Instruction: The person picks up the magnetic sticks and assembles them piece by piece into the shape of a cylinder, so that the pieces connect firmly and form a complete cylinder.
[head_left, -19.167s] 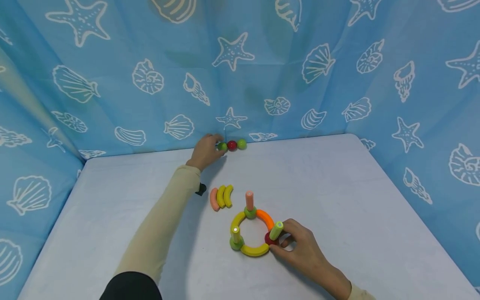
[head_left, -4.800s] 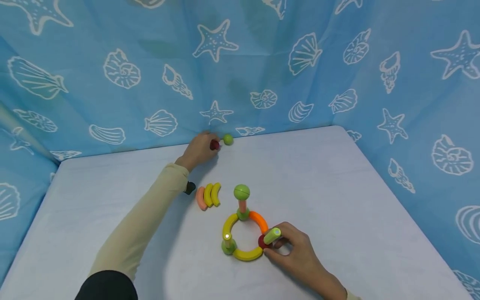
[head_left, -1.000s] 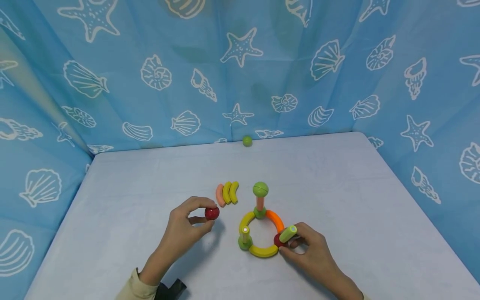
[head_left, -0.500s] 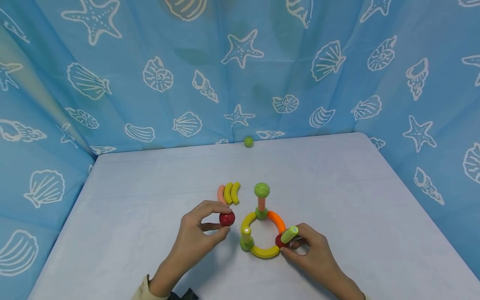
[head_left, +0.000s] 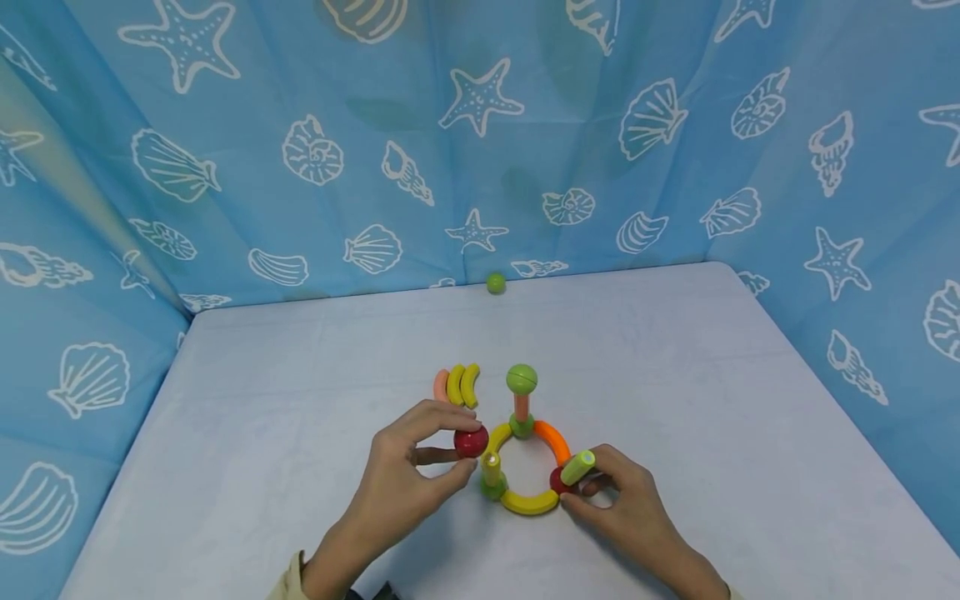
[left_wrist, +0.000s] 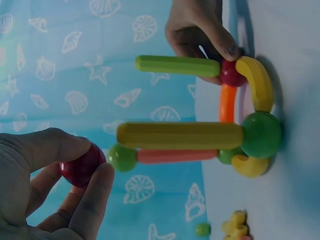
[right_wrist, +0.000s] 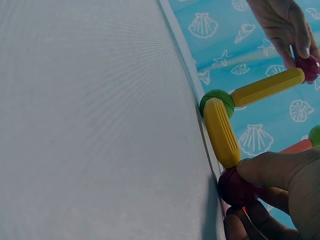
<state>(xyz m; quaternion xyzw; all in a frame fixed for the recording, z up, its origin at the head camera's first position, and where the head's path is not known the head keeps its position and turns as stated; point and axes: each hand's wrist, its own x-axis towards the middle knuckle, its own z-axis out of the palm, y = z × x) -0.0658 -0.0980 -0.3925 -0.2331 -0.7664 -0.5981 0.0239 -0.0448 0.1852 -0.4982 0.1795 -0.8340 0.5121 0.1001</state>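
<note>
My left hand pinches a red ball between thumb and fingers, close to the top of an upright yellow rod; whether they touch I cannot tell. That rod rises from a green ball in a ring of curved sticks, yellow and orange. With thumb and fingers my right hand grips the ring's red corner ball, from which a light green rod leans up. At the back corner a pink rod stands with a green ball on top.
Behind my left hand lie loose curved sticks side by side, one pink and two yellow. A single green ball sits at the far edge of the white-covered table, against the blue shell-print curtain.
Since the oldest frame, a green ball has come onto the pink rod. My left hand has brought the red ball from the far edge rightward to the yellow rod. My right hand keeps its grip.
</note>
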